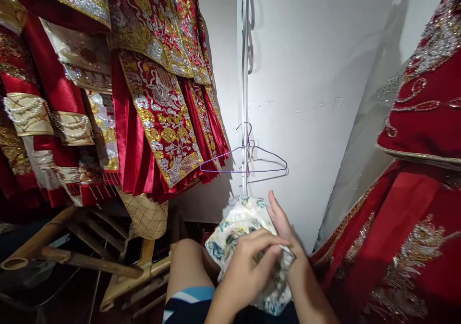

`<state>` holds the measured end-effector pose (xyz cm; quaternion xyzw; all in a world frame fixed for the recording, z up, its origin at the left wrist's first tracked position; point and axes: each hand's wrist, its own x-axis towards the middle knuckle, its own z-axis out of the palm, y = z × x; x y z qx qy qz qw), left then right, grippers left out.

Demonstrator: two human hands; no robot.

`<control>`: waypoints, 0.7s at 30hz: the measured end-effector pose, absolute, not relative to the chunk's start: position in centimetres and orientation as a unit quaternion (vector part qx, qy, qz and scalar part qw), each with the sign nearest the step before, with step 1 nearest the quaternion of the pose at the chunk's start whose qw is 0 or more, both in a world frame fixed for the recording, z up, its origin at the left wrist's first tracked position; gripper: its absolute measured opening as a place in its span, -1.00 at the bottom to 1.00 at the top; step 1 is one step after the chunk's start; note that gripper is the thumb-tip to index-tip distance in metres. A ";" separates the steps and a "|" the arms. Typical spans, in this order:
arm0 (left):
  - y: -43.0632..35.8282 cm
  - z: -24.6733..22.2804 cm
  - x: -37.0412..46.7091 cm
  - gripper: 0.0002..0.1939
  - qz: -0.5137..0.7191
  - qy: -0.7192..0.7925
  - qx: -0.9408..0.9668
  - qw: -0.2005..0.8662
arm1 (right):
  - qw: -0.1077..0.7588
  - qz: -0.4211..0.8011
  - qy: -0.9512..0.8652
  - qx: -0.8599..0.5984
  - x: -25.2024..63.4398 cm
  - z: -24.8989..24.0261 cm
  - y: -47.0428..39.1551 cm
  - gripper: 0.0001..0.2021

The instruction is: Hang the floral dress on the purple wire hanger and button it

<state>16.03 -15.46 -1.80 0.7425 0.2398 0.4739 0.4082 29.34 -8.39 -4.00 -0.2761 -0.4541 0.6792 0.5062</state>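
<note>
the soft, crumpled cloth [234,218], pale with a blue-green and yellowish print, lies bunched over the person's lap, its edge pinched between the thumb and fingers of the left hand [248,261], while the right hand [281,220] is against its far side, one digit straight up and the rest too hidden to tell its grip. beyond it, a thin purple hanger [244,171] hangs at a narrow upright rail [245,74], between glossy red garments [162,107] thick with gold and silver embroidery and a beaded red dress [425,122].
</note>
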 end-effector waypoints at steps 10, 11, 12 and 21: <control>-12.1 -3.2 9.5 -0.57 0.531 0.378 0.663 0.368 | 0.197 0.741 -0.600 -0.227 29.1 1.7 -9.7 -0.76; -11.6 -3.9 9.1 -0.48 0.447 0.380 0.695 0.416 | 0.159 0.712 -0.645 -0.229 29.7 2.4 -9.7 -0.81; -11.2 -4.6 8.8 -0.40 0.370 0.380 0.722 0.445 | 0.141 0.672 -0.688 -0.235 30.4 3.0 -9.4 -0.84; -7.9 -5.5 3.8 -0.66 0.084 0.527 0.825 0.188 | 0.540 0.277 -0.632 -0.482 35.1 1.0 1.4 -0.50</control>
